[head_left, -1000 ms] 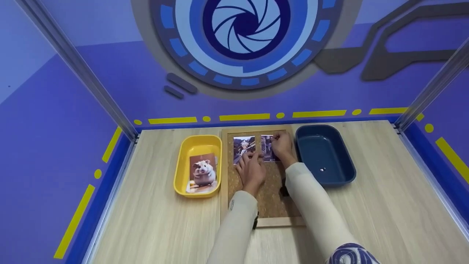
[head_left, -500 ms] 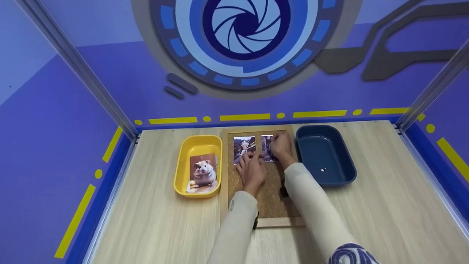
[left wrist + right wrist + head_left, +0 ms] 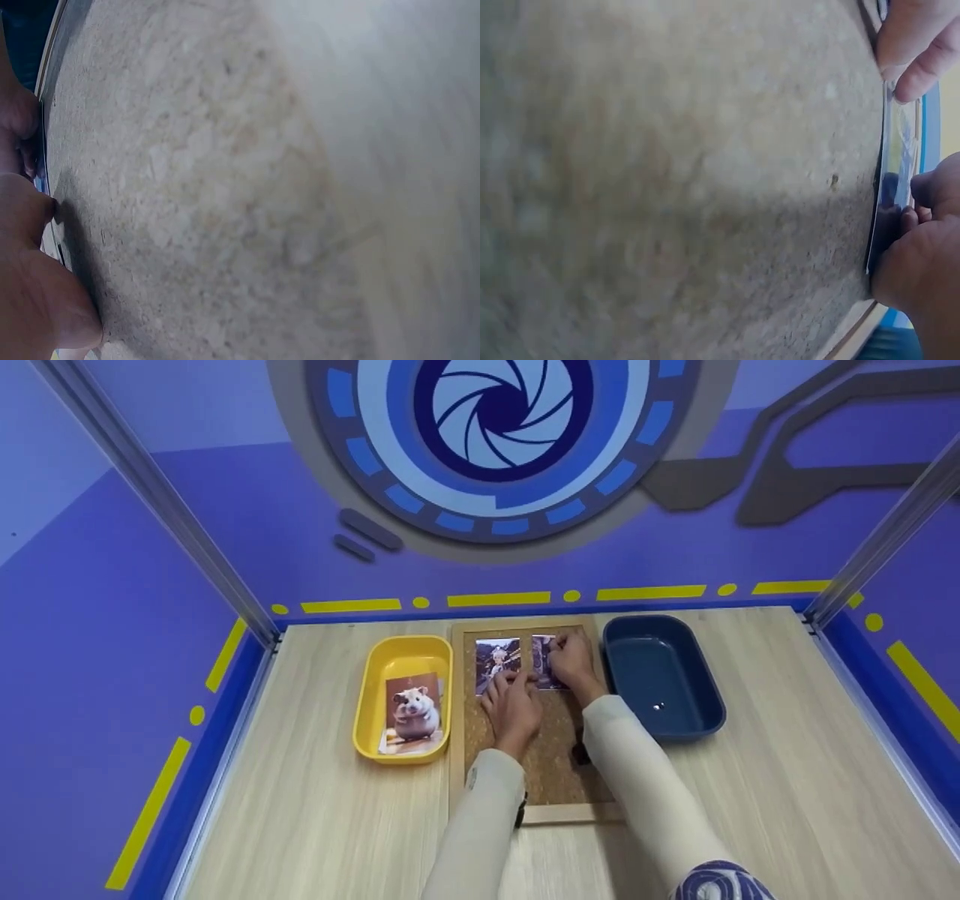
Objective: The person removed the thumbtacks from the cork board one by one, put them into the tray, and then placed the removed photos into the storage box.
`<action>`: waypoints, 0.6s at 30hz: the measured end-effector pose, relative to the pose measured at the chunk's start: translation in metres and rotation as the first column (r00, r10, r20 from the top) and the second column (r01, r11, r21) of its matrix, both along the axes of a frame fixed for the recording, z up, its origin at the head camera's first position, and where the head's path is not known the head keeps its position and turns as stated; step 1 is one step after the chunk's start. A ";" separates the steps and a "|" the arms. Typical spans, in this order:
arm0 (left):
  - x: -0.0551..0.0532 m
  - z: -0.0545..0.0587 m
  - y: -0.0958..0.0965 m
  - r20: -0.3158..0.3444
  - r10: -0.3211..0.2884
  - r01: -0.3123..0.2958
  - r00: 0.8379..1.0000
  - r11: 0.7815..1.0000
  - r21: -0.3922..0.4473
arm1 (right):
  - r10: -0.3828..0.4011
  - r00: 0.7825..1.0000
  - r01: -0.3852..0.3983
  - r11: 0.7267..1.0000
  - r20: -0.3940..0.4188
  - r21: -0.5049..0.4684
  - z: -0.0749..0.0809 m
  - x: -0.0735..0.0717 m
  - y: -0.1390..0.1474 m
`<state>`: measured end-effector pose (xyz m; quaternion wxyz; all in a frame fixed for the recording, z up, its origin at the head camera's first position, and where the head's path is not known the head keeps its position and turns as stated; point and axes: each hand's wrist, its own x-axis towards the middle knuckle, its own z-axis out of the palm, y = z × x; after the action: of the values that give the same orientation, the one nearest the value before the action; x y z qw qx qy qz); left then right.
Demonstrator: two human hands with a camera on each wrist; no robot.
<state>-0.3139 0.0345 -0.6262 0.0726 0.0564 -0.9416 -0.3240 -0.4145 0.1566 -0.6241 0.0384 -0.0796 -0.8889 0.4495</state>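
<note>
A cork board [image 3: 551, 769] in a wooden frame lies at the table's middle. Two photos sit side by side at its far end, the left photo [image 3: 496, 658] and the right photo [image 3: 540, 654]. My left hand [image 3: 512, 701] rests on the cork with straight fingers pressing the photos' lower edges. My right hand [image 3: 573, 661] covers most of the right photo, its fingers curled at the photo's upper part. In the right wrist view the right photo [image 3: 900, 150] shows edge-on, with my right hand's fingers [image 3: 922, 195] pinching at it. Whatever else they hold is hidden.
A yellow tray [image 3: 403, 649] left of the board holds a hamster photo [image 3: 412, 712]. A dark blue tray [image 3: 660, 652] on the right holds one small shiny pin [image 3: 658, 706]. Purple walls and metal posts ring the wooden table [image 3: 787, 780].
</note>
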 end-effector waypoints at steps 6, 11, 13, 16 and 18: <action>-0.001 -0.003 -0.001 -0.004 0.001 0.000 1.000 1.000 0.008 | 0.004 1.000 -0.004 0.998 0.006 -0.059 -0.002 0.003 0.000; -0.004 -0.005 -0.001 -0.015 -0.002 0.002 1.000 1.000 0.023 | 0.002 1.000 -0.003 0.990 -0.009 -0.143 -0.002 0.005 0.002; -0.004 -0.005 0.000 -0.020 0.000 0.001 1.000 1.000 0.022 | -0.002 1.000 0.000 0.986 -0.016 -0.166 -0.002 0.007 0.003; -0.003 -0.005 0.001 -0.015 0.006 -0.006 1.000 1.000 0.018 | -0.010 1.000 0.007 0.983 -0.014 -0.182 -0.002 0.010 0.006; -0.002 -0.004 0.002 -0.009 0.004 -0.004 1.000 1.000 0.015 | -0.018 1.000 0.015 0.984 -0.017 -0.180 -0.003 0.012 0.007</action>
<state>-0.3155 0.0362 -0.6301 0.0769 0.0573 -0.9386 -0.3314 -0.4029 0.1636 -0.6274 0.0431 -0.0859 -0.8436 0.5282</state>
